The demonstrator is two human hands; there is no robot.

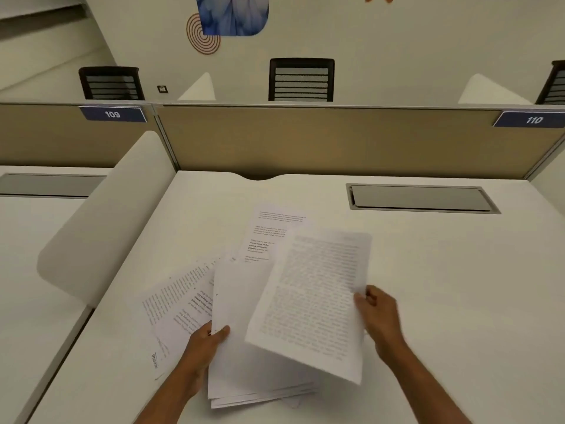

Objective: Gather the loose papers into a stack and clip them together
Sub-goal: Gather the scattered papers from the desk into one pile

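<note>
White desk (428, 286) fills the lower frame, backed by a beige partition (336, 139) labelled 109 and 110, with a closed cable hatch (419, 198) at the upper right of the desktop; the papers lie at lower centre.

Your left hand (211, 341) grips the left edge of the stack (241, 347), thumb curled over the top page and fingers underneath. Your right hand (377, 313) pinches the right edge of 1 lifted sheet (315, 298), thumb on its face; the sheet is raised off the desk and blurred.

What matters next is how that sheet sits against the stack: it hangs to the right of and above it, its lower left corner overlapping the stack's right side. Both long axes run up and down the frame, the sheet's top leaning slightly further right. So I judge the coming move to be a short carry leftward with a small turn to square the edges; your right hand travels while your left steadies.

2 groups lie outside the stack: loose sheets (177, 301) fanned at the left, partly under it and nearer your left hand; and 1 page (269, 231) above it at centre, partly hidden by the lifted sheet. No clip shows anywhere in view, so clipping looks some way off.
</note>
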